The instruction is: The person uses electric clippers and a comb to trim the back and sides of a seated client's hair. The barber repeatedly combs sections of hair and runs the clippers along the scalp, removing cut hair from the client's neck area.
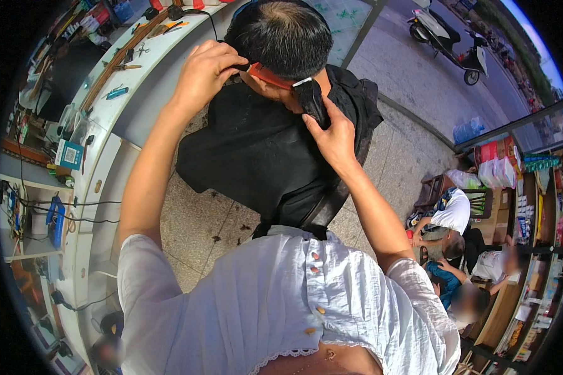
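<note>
A seated person's head of short dark hair (281, 42) is in front of me, the body draped in a black barber's cape (258, 150). My left hand (211, 68) grips the dark handle of a red comb (270, 76), which lies across the hair at the side and lower back of the head. In my right hand (334, 136) is a black hair clipper (312, 101). Its pale blade end meets the comb's far end, close to the hairline. Part of the ear shows just below the comb; the face is hidden from this side.
A white counter (104, 108) runs along the left, bearing scissors (142, 49) and a blue-handled tool (117, 93). Black cords (91, 203) hang beside it. Several people sit at right near the shelves (525, 220). Cut hair (216, 239) lies on the tiled floor (187, 255). A scooter (450, 40) stands outside.
</note>
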